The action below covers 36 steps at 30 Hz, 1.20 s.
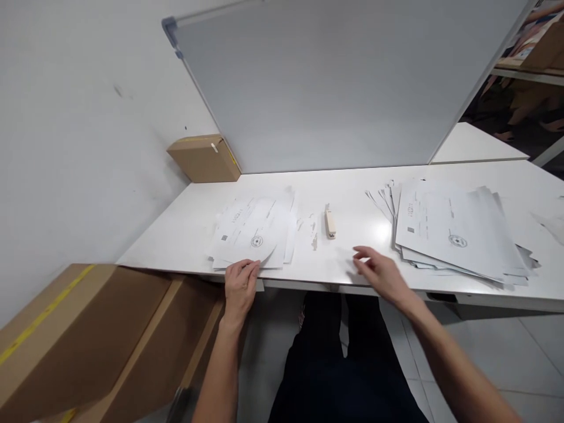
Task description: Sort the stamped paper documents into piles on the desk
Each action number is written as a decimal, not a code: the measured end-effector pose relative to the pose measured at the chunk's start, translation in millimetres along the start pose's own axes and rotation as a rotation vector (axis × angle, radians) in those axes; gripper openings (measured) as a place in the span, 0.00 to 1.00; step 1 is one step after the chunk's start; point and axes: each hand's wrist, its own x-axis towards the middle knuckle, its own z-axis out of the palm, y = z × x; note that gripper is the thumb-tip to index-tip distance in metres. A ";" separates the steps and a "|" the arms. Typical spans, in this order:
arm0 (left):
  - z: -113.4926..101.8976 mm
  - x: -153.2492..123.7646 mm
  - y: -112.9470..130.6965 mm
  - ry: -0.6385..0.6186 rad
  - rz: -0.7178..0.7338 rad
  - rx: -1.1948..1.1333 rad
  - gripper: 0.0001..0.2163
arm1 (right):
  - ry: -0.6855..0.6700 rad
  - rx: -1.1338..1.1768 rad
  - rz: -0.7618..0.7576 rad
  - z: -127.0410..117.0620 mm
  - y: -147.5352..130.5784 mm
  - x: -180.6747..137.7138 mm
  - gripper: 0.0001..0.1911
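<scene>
My left hand (pixel 240 284) rests at the near edge of a white table (pixel 348 194), its fingertips touching the front edge of a small stack of printed sheets (pixel 253 232). My right hand (pixel 381 273) hovers over bare tabletop near the front edge, fingers loosely apart and holding nothing. A beige stapler (pixel 330 224) lies between the two stacks, beyond my right hand. A larger fanned pile of printed sheets (pixel 453 232) lies to the right of my right hand.
A white board (pixel 335 82) leans against the wall behind the table. A small cardboard box (pixel 205 157) sits at the table's back left corner. Large cardboard boxes (pixel 88 341) stand on the floor at my left. Small paper scraps (pixel 312 232) lie beside the stapler.
</scene>
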 end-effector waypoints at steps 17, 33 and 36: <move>10.2 -32.4 112.4 -0.130 0.343 -0.388 0.08 | -0.251 0.712 0.367 61.4 -31.2 20.0 0.21; 17.2 14.8 14.8 -0.137 0.125 0.129 0.15 | -0.068 0.453 0.483 -13.2 27.2 -22.9 0.20; 16.7 20.2 12.6 -0.158 0.058 0.020 0.12 | -0.054 0.422 0.484 -12.5 27.4 -22.5 0.21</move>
